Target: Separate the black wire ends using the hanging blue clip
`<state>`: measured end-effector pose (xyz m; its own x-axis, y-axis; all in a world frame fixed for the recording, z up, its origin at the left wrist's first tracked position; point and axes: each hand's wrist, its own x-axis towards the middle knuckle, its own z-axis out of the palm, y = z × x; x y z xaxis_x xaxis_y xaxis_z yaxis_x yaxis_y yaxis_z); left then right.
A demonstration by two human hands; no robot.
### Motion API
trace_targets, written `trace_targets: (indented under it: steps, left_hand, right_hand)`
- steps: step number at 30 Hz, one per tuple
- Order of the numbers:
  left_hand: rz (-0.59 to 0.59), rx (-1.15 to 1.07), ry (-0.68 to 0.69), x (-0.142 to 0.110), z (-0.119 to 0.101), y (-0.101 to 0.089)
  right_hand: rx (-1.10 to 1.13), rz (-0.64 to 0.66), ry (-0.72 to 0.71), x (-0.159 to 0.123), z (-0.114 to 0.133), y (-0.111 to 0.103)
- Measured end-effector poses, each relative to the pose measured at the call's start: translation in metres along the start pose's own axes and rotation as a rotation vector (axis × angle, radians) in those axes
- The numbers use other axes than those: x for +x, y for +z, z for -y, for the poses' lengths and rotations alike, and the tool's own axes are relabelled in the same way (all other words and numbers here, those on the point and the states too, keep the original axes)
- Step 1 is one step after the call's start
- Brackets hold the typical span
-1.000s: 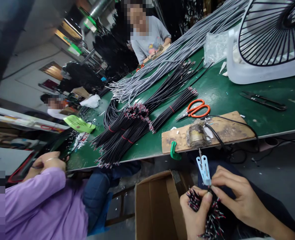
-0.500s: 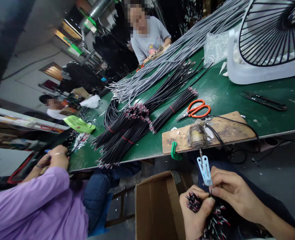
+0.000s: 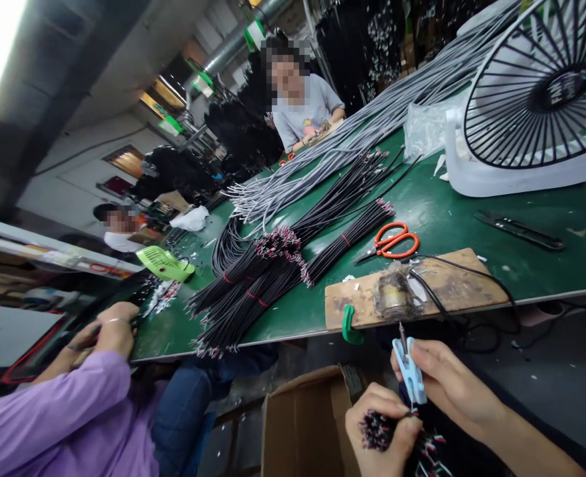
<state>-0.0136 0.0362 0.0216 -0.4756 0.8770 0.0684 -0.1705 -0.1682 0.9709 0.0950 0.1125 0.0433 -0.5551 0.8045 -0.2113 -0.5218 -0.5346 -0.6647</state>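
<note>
My left hand (image 3: 379,424) is closed around a bundle of black cables (image 3: 376,430) with stripped red, white and black wire ends. Just above it, my right hand (image 3: 439,377) pinches a light blue clothespin (image 3: 410,374), thumb in front and a finger behind. The clothespin sits at the tip of a thin metal rod (image 3: 402,331), which points down from a tape-wrapped cylinder (image 3: 394,295) on a wooden board (image 3: 461,281). Beneath the clothespin, wire ends rise from my left hand close to its lower end. More loose wire ends (image 3: 429,447) hang beside that hand.
Bundled black cables (image 3: 253,285), grey cables (image 3: 293,179), orange-handled scissors (image 3: 392,242), black snips (image 3: 518,230) and a white fan (image 3: 521,179) occupy the green table (image 3: 287,321). A green clamp (image 3: 349,324) grips the board. Below stands a cardboard box (image 3: 305,424). A purple-sleeved co-worker (image 3: 74,411) sits left.
My right hand has moved up from the wires at my left hand onto the clothespin. My left hand has shifted slightly left, still holding the cables. The camera view has tilted up a little.
</note>
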Motion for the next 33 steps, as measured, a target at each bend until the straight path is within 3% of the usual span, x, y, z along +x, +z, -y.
trace_targets:
  steps: [8,14,20,24,27,29,33]
  left_hand:
    - [0.030,0.063,-0.011,0.005,-0.001,0.004]
    - [0.056,0.093,-0.015,0.002,-0.006,0.002]
    - [0.030,0.124,-0.087,-0.012,0.000,-0.005]
    - [-0.115,0.099,-0.344,-0.029,0.015,-0.009]
    - [-0.155,0.193,-0.373,-0.033,0.019,-0.008]
    - [-0.107,0.253,-0.310,-0.029,0.017,-0.006]
    - [0.155,0.199,-0.288,-0.016,0.018,-0.002]
  right_hand:
    - [0.135,0.074,0.088,0.000,-0.007,-0.005]
    - [0.138,0.032,0.045,-0.004,-0.020,-0.031]
    - [-0.320,-0.031,-0.014,-0.020,-0.020,-0.055]
    - [-0.649,0.078,-0.119,-0.023,-0.010,-0.048]
    - [-0.845,0.200,-0.199,-0.022,0.000,-0.036]
    - [-0.924,0.250,-0.211,-0.021,0.005,-0.029]
    - [-1.010,0.224,-0.241,-0.019,0.007,-0.025]
